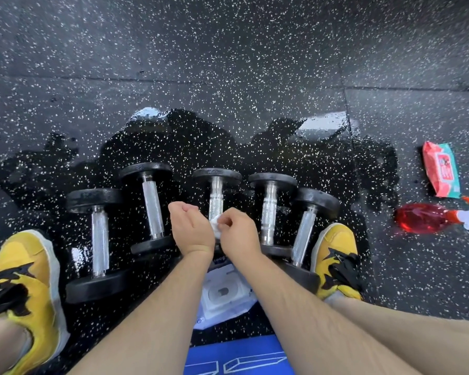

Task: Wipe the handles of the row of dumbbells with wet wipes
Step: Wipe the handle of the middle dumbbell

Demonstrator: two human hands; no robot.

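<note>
Gym: speckled rubber floor point(228, 63), dumbbells point(153, 207)

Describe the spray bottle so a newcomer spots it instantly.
Start at the row of dumbbells on the speckled black floor and look past its right end, beyond the yellow shoe. Two things lie there; the spray bottle is the nearer, on its side, translucent red with a white-and-orange head, not the flat red-and-teal packet.

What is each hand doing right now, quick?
Left hand: fingers curled beside the wet wipe; whether it grips cannot be told.
Right hand: closed, pinching the wet wipe.
</note>
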